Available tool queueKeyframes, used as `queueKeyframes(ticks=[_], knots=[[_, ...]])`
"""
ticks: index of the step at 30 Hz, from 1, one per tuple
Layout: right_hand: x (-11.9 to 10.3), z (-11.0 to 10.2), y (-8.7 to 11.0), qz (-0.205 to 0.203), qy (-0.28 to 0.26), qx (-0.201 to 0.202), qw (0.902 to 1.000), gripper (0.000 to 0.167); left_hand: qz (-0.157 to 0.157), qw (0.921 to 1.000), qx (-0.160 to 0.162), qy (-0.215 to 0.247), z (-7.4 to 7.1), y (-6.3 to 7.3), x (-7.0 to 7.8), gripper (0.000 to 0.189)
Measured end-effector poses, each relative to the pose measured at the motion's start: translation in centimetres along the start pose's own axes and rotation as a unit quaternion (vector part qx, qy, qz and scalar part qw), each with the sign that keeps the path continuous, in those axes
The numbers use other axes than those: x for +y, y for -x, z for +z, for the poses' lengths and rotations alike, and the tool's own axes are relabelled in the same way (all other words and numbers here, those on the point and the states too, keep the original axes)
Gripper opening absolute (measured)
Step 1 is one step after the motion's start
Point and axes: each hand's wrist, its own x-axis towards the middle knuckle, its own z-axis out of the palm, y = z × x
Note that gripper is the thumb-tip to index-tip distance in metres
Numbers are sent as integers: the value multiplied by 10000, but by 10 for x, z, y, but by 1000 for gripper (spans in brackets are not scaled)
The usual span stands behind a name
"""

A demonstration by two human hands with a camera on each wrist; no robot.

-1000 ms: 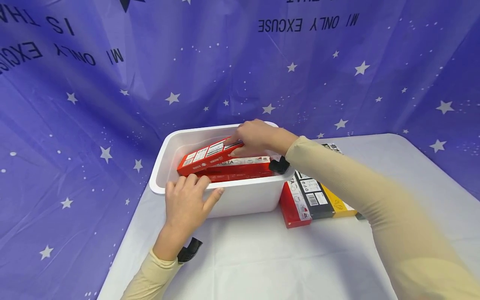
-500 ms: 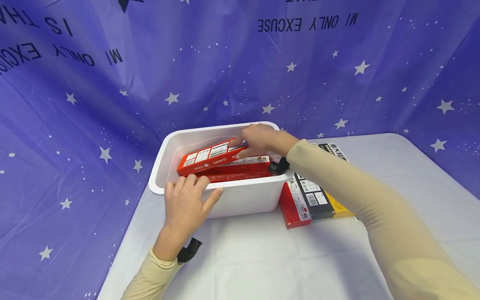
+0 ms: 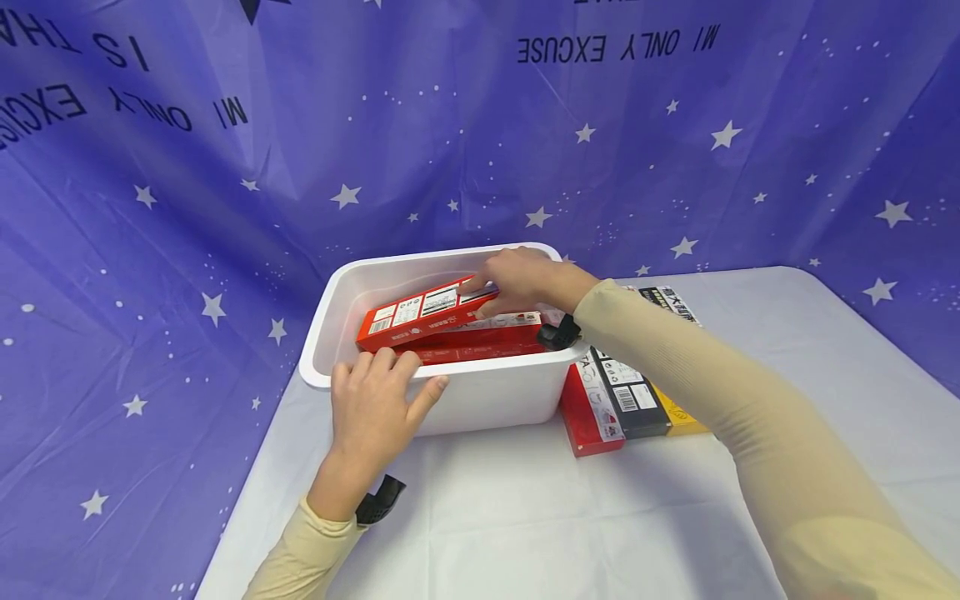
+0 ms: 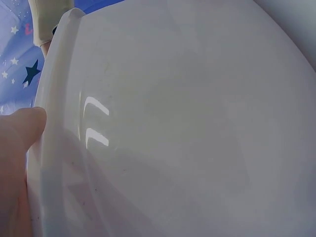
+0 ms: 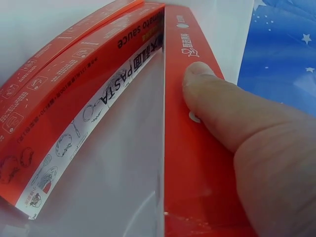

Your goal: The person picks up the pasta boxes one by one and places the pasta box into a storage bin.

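Note:
A white plastic bin (image 3: 487,400) stands on the table. My left hand (image 3: 375,408) hooks its fingers over the bin's front rim, with the thumb (image 4: 34,123) against the rim in the left wrist view. Inside the bin, my right hand (image 3: 517,279) grips the right end of a red pasta box (image 3: 420,317), thumb along its side. That box is tilted, its left end lower, towards the bin's left wall. Below and in front of it lie other red pasta boxes (image 3: 480,343); the right wrist view shows two side by side, one lettered PASTA (image 5: 89,89).
Right of the bin, a red box (image 3: 588,408), a black box (image 3: 633,404) and a yellow box (image 3: 681,417) lie side by side, partly covered by the right sleeve (image 3: 697,375). A white cloth (image 3: 525,517) covers the table, and a purple starry curtain (image 3: 450,125) hangs behind.
The right hand and the held pasta box have shifted slightly to the right. The left hand has stayed on the rim.

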Motion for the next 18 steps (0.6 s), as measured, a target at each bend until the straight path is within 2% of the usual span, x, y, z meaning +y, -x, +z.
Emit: queueKeyframes(ticks=[7,14,18], knots=[[-2,0,-1,182,164,-125,9996,52,-16,10000,-48,-3,0,0,0,42],[-7,1,-3,607,139,-250,9977,55,-65,9999,-109,29,-1,-1,1,43],[-7,2,-5,579,113,-224,9980,54,-86,9999,-125,15,-1,-1,0,44]])
